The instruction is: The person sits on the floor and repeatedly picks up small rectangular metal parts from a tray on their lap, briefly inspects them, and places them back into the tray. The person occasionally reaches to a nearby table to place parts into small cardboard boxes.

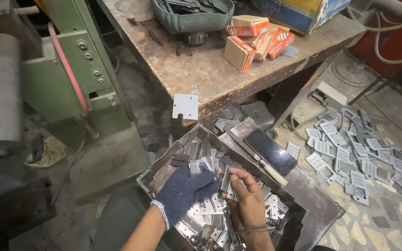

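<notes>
Head view: in the lower centre of the frame, a battered sheet-metal tray is filled with small stamped metal plates. The gloved left hand is closed around a few plates at the top of the heap, one bright piece showing above the knuckles. The bare right hand is pinched on a single plate just beside it.

A cut is judged the main risk: the right hand is unprotected among sharp stamped edges, and the tray's bent rim lies close to both wrists. Plates could slide off the heap when others are pulled free.

A dark phone and a wooden-handled tool rest on the tray's upper-right flap, where a nudge could tip them off.

Open room is scant: the table edge hangs above the tray, a green machine stands at upper left, and perforated plates litter the floor at right.
</notes>
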